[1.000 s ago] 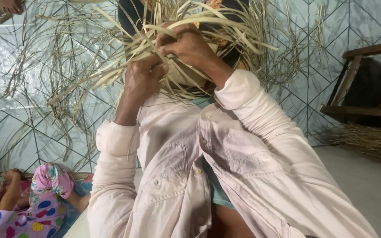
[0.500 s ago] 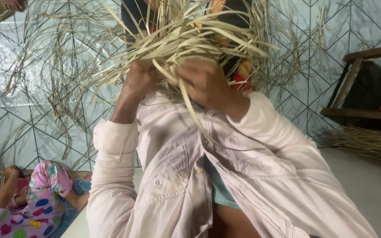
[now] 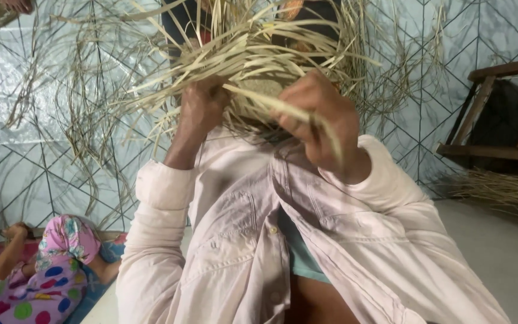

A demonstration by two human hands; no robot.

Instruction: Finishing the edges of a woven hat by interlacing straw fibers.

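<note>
Left hand (image 3: pixel 201 111) closed on the straw bundle (image 3: pixel 235 57), gripping from below. Right hand (image 3: pixel 322 117) pinches one strip (image 3: pixel 283 105), whose long axis runs down and rightward from the bundle, which lies just above both hands.

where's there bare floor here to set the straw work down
Bare patches: pale floor right of the right sleeve, below the loose straw pile by the wooden bench. Crowded: around both hands in the straw bundle, and lower left, where another person lies.
</note>
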